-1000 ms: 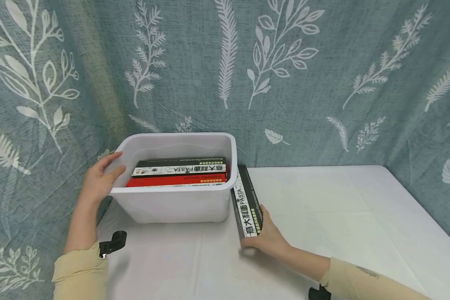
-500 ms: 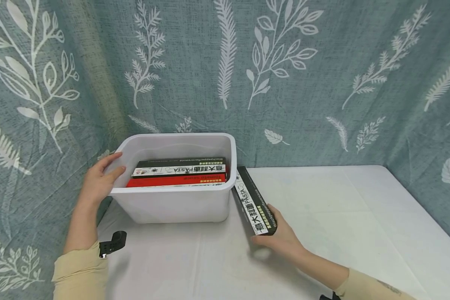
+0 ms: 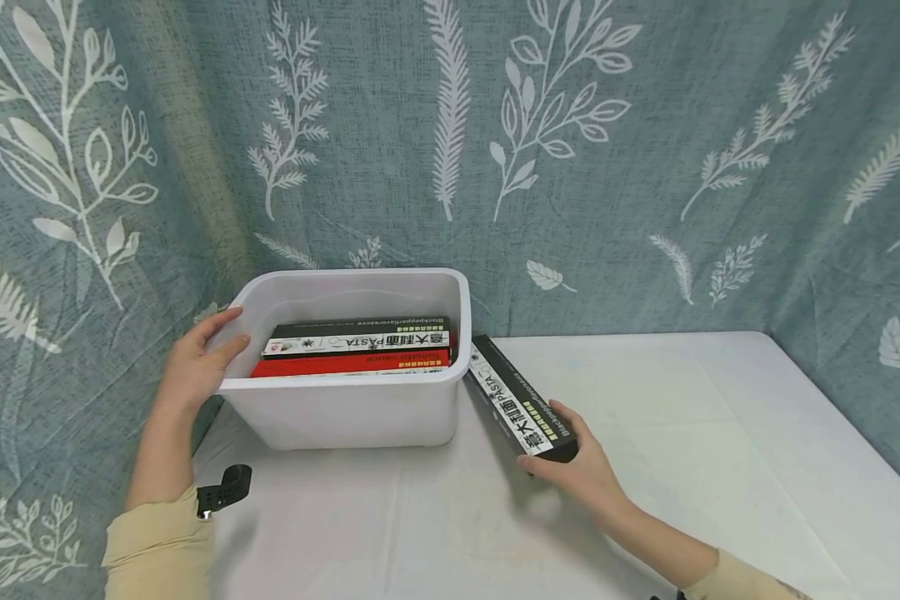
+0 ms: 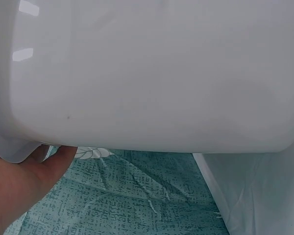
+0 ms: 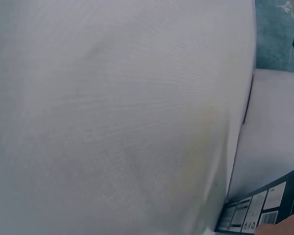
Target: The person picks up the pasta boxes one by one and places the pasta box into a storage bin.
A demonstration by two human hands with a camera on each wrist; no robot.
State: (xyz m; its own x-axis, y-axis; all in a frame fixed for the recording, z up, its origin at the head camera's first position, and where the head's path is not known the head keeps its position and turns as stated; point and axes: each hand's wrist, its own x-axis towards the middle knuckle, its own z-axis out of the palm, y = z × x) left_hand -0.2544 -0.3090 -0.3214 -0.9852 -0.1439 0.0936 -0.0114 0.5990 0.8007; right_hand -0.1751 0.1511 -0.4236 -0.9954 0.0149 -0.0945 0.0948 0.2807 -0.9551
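My left hand (image 3: 204, 360) grips the left rim of a white plastic bin (image 3: 345, 412), thumb inside and fingers along the edge. In the bin lie a black-and-white pasta box (image 3: 360, 340) and a red tomato sauce pasta box (image 3: 352, 362), one in front of the other. Right of the bin, my right hand (image 3: 581, 467) holds the near end of a black pepper pasta box (image 3: 521, 400), thumb on one side and fingers on the other. That box slants, its far end close by the bin's right side. In the right wrist view, its label side (image 5: 255, 208) shows at the lower corner.
A white cloth (image 3: 645, 417) covers the table. Behind it and at the left hangs a green-blue curtain (image 3: 390, 167) with white leaf prints. A black wrist strap (image 3: 223, 492) sits on the left forearm.
My right hand has swung the near end of the black pepper pasta box to the right, so it slants more. The left hand keeps its hold on the bin.
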